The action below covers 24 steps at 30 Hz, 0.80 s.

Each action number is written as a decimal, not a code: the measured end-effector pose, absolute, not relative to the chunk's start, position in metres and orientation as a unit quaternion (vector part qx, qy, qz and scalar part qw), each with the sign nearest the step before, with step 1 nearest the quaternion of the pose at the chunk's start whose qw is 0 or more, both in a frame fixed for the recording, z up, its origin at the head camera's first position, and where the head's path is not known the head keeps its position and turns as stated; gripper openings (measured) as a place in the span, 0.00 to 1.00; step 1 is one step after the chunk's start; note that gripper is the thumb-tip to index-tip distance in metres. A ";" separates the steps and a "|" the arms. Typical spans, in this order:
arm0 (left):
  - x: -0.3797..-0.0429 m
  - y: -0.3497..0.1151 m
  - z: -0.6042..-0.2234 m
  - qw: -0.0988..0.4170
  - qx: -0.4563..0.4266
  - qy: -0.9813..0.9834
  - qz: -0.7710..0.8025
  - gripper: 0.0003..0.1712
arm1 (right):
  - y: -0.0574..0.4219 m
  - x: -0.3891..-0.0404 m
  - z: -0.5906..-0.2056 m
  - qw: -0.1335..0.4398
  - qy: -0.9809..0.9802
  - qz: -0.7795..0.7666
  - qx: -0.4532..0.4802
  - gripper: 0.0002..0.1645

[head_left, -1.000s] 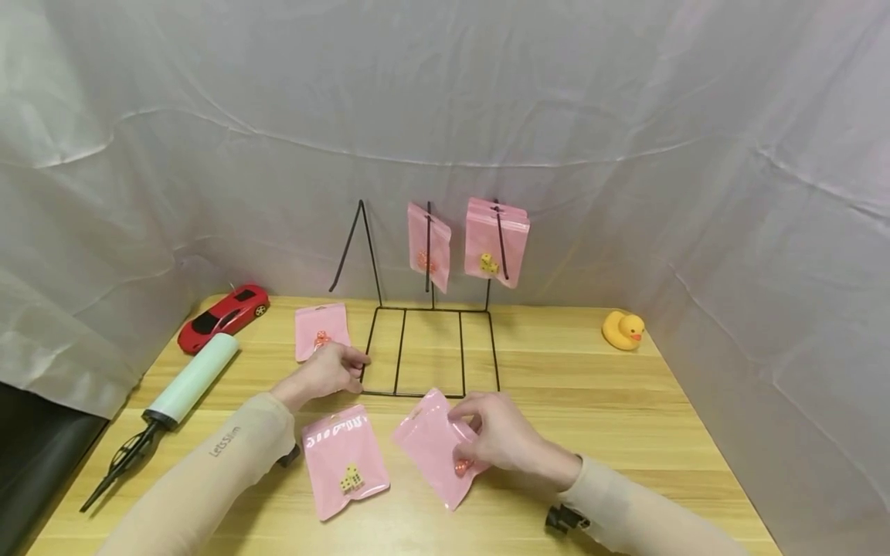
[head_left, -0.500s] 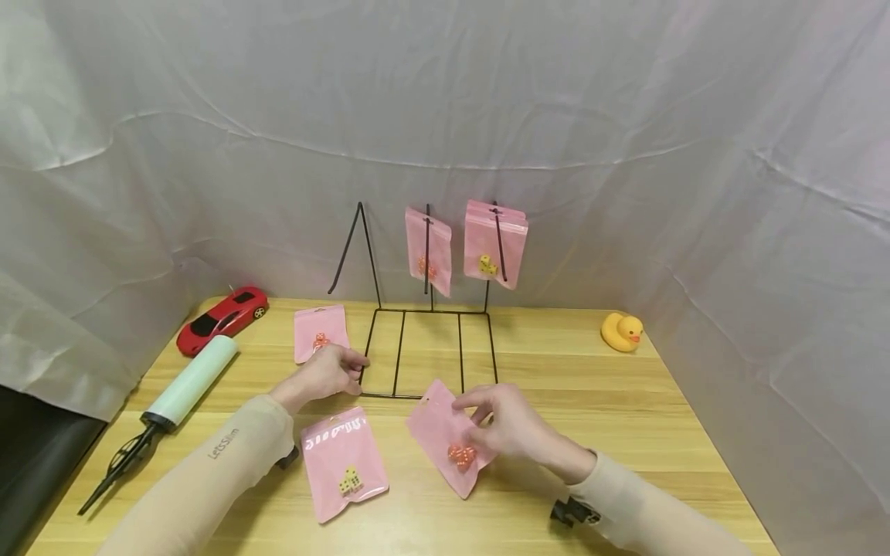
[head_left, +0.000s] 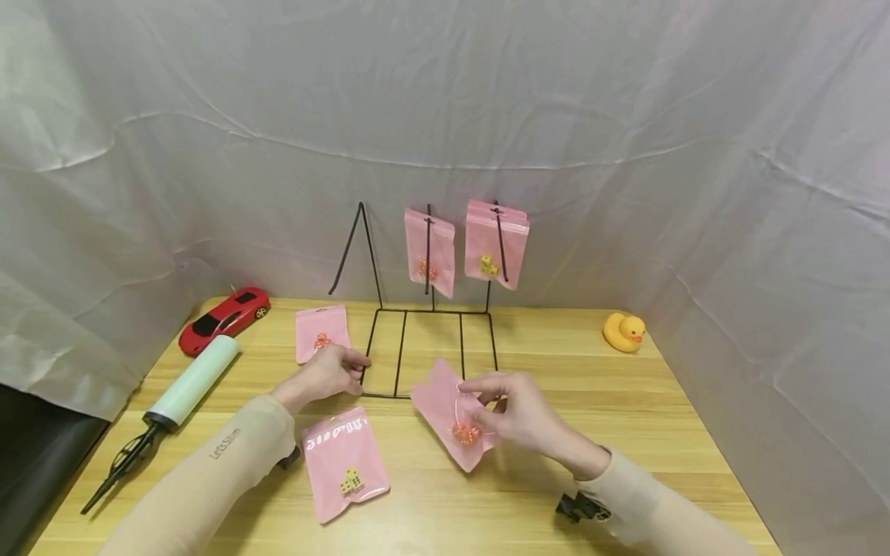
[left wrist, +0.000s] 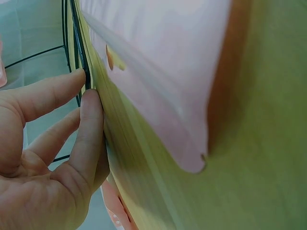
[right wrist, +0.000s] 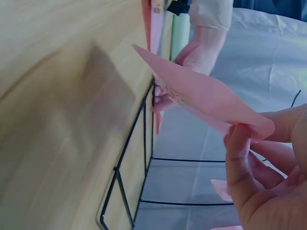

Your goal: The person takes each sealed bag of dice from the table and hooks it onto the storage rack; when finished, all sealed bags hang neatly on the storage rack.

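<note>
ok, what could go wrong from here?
1. The right hand pinches the pink bag by one edge, so the orange dice inside might make it swing or slip.
2. The left hand is at the wire rack; if it lets go, the rack could shift when bumped.
3. The hanging bag on the middle hook sits askew; another bag could snag on it there.

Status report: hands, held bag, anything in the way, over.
Left hand gripping rack. Right hand pinching bag, held above table. Nothing seen blocking left hook.
</note>
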<state>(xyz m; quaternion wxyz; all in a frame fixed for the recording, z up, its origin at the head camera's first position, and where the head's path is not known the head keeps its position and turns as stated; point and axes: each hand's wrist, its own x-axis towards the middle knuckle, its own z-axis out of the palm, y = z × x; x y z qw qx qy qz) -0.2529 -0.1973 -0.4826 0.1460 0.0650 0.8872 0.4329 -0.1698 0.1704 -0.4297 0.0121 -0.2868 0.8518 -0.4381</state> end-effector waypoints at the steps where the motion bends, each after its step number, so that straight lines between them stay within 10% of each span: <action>1: -0.253 -0.197 -0.483 0.147 0.063 0.887 0.433 0.35 | 0.171 -0.169 -0.428 0.006 0.848 -0.446 -0.286 0.21; 24: -0.253 -0.198 -0.481 0.146 0.073 0.888 0.429 0.35 | 0.175 -0.166 -0.403 -0.086 0.813 -0.481 -0.318 0.22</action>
